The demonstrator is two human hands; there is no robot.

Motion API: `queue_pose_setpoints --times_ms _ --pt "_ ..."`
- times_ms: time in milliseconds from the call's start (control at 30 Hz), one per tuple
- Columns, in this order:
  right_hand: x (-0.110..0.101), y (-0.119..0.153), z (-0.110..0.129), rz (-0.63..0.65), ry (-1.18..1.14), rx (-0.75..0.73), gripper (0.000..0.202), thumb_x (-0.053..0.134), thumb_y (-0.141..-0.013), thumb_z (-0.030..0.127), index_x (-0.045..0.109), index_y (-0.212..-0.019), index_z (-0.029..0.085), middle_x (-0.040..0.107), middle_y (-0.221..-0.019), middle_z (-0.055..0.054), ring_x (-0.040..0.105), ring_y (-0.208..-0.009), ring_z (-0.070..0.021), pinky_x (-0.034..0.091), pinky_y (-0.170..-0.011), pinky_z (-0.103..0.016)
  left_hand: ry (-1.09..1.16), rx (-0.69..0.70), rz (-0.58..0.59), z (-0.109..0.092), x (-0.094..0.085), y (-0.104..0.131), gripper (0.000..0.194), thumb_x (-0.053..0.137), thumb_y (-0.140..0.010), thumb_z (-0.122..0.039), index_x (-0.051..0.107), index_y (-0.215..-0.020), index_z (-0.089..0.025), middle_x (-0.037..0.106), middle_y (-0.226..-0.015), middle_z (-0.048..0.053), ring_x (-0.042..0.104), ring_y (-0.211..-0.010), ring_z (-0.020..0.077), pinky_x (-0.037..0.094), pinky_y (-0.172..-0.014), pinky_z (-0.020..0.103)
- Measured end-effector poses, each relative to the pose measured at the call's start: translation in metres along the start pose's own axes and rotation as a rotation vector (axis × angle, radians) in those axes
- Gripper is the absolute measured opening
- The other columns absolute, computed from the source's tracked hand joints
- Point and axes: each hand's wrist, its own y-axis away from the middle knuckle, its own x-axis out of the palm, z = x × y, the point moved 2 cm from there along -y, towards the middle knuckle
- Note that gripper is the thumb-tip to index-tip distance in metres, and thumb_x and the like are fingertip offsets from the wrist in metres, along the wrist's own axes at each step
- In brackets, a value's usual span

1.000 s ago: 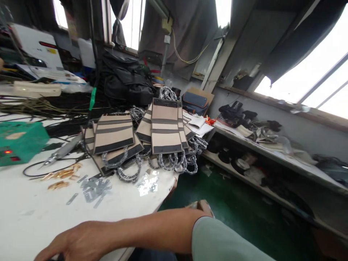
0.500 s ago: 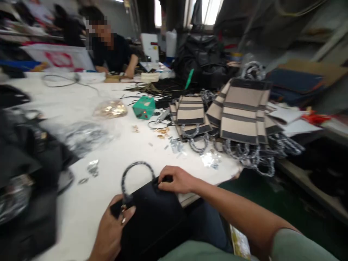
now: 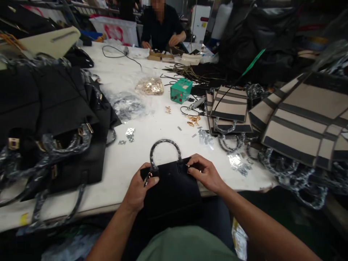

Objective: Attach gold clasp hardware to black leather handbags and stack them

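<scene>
A black handbag (image 3: 171, 192) with one arched, plastic-wrapped handle (image 3: 165, 141) rests over my lap against the table's front edge. Closed around its upper left corner, my left hand (image 3: 137, 188) has its thumb beside gold hardware (image 3: 147, 178) at the handle's base. My right hand (image 3: 203, 173) pinches a small gold fitting (image 3: 188, 168) at the upper right corner, just right of the handle's other base. The fingers partly cover that fitting, so its exact shape is hidden.
Black bags (image 3: 54, 94) are piled at left, striped beige-and-black bags (image 3: 293, 127) at right. On the white table (image 3: 160, 127) lie gold fittings (image 3: 193, 119), metal plates (image 3: 205, 137), a green powered box (image 3: 181, 90) and a handheld tool (image 3: 196, 103). A co-worker (image 3: 163, 29) sits opposite.
My view has swung left, bringing more of the black bag pile into sight. My right hand has shifted slightly away from the handle base, and gold now shows at its fingertips. My left hand keeps its hold.
</scene>
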Motion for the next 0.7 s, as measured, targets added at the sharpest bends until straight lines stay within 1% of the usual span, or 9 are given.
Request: queue_pose_setpoints --times_ms 133,267,400,467,567,700 --pt "0.006 -0.002 -0.004 -0.051 0.007 -0.016 0.005 0.062 -0.080 0.023 0.062 -0.084 0.021 0.058 -0.087 -0.002 0.056 -0.078 -0.0158 0.046 -0.068 -0.026 0.031 -0.006 -0.013 0.004 -0.002 -0.002 0.036 0.079 -0.066 -0.025 0.057 -0.094 -0.023 0.061 -0.077 -0.003 0.057 -0.071 0.0154 0.046 -0.070 0.028" --pt "0.010 -0.006 -0.008 -0.064 0.022 -0.012 0.004 0.060 -0.080 0.021 0.062 -0.084 0.021 0.057 -0.085 -0.001 0.056 -0.075 -0.0147 0.045 -0.067 -0.026 0.072 -0.010 -0.033 0.006 -0.004 -0.004 0.038 0.078 -0.067 -0.023 0.057 -0.099 -0.024 0.062 -0.082 -0.003 0.059 -0.077 0.0163 0.047 -0.077 0.030" --pt "0.012 -0.009 -0.010 -0.073 0.057 -0.005 0.007 0.058 -0.081 0.020 0.062 -0.087 0.022 0.058 -0.085 0.000 0.055 -0.073 -0.0140 0.044 -0.065 -0.025 0.143 -0.036 -0.033 0.008 -0.005 -0.005 0.035 0.077 -0.069 -0.021 0.058 -0.098 -0.024 0.063 -0.082 -0.003 0.058 -0.074 0.0145 0.046 -0.076 0.028" --pt "0.013 -0.011 -0.009 -0.085 0.099 -0.045 0.009 0.058 -0.081 0.020 0.063 -0.087 0.022 0.059 -0.086 -0.001 0.057 -0.076 -0.0152 0.045 -0.068 -0.027 0.179 -0.044 -0.021 0.008 -0.005 -0.005 0.034 0.077 -0.069 -0.019 0.058 -0.097 -0.023 0.062 -0.081 -0.003 0.058 -0.073 0.0140 0.046 -0.074 0.027" --pt "0.013 -0.014 -0.006 -0.068 0.149 -0.136 0.012 0.056 -0.081 0.018 0.065 -0.088 0.022 0.061 -0.085 -0.002 0.058 -0.080 -0.0169 0.047 -0.074 -0.030 0.200 -0.032 -0.018 0.008 -0.005 -0.005 0.033 0.076 -0.070 -0.018 0.059 -0.097 -0.023 0.062 -0.081 -0.003 0.058 -0.073 0.0137 0.046 -0.074 0.027" --pt "0.013 -0.018 -0.002 -0.055 0.165 -0.199 0.013 0.056 -0.080 0.015 0.065 -0.085 0.022 0.061 -0.083 -0.002 0.058 -0.079 -0.0171 0.047 -0.076 -0.031 0.187 -0.004 -0.017 0.010 -0.006 -0.005 0.030 0.076 -0.071 -0.019 0.059 -0.096 -0.022 0.063 -0.082 -0.002 0.058 -0.075 0.0147 0.046 -0.074 0.027"
